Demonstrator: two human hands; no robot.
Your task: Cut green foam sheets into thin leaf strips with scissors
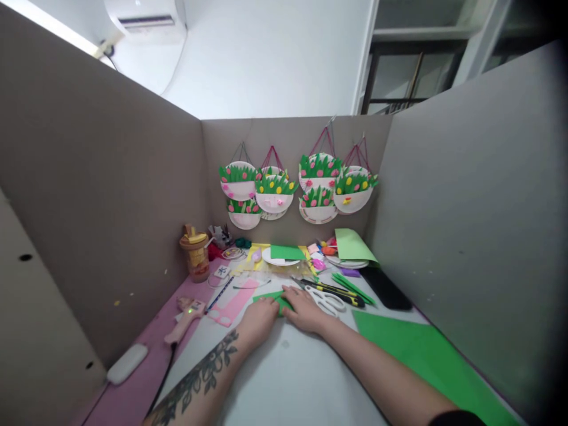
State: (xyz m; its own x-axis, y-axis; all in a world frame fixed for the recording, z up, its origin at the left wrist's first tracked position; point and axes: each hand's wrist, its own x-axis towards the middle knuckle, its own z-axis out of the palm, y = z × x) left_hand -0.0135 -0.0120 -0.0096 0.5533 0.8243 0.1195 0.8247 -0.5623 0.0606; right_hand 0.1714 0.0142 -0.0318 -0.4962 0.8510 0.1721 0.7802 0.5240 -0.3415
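Observation:
A small piece of green paper [284,303] lies on the white table surface between my two hands. My left hand [261,322] is closed on its left part, with the fingers curled down and partly hidden. From the right, my right hand [306,310] grips the same paper, its index finger reaching over the far edge and its thumb at the near side. White-handled scissors [326,300] lie just beyond my right hand. A pink paper sheet with cut-outs [233,303] is to the left of my left hand.
Green paper [408,349] covers the right side. Black-and-yellow cutters [341,291], green strips [355,288] and a black phone [385,288] lie behind it. At left are a pink glue gun [186,322] and a drink cup [196,257]. Paper-plate baskets [273,202] hang on the back panel.

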